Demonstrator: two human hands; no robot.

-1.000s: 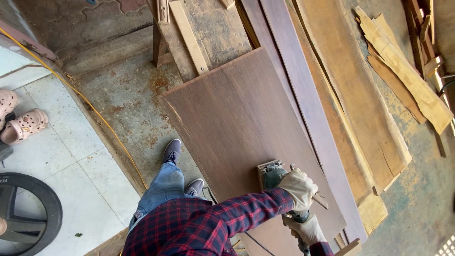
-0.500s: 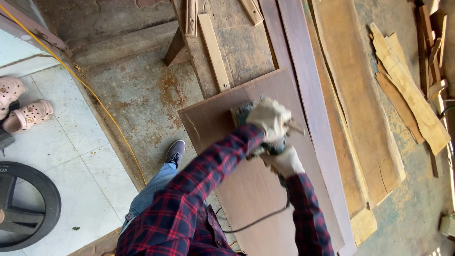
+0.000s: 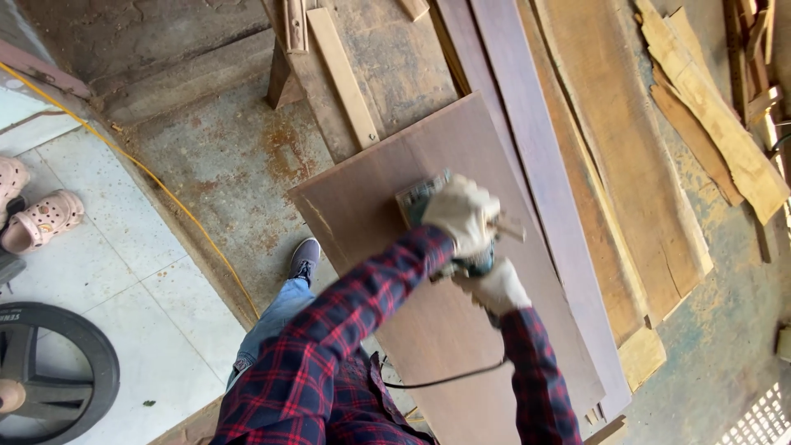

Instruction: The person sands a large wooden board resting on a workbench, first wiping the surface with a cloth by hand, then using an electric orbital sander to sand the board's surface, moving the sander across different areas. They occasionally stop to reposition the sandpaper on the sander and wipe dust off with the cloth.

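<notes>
Plaid sleeves (image 3: 329, 371) fill the bottom centre of the frame, both mine, running up to gloved hands. My left hand (image 3: 461, 214) sits on top of the sander (image 3: 428, 202), fingers curled together and clamped over its body, so only a grey-green corner of the tool shows at the hand's left edge. My right hand (image 3: 498, 288) is just below it in the frame, fingers wrapped tight on the tool's rear grip, which the glove hides almost wholly. A black cord (image 3: 445, 381) loops out from under my right forearm; its far end is lost behind my sleeve. The sander rests on the brown board (image 3: 395, 214), near the board's upper middle, and the board's lower end is covered by my arms and cut off at the bottom edge. One shoe (image 3: 305, 259) of mine shows at the board's left edge.

Half a second ago the sander sat nearer the board's left side; it is now further right, and my arms reach out longer.

Further off, long planks (image 3: 626, 165) lie to the right, a yellow cord (image 3: 148, 177) crosses the floor at left, and pink clogs (image 3: 37, 218) and a dark wheel (image 3: 49, 379) are clipped by the left edge.
</notes>
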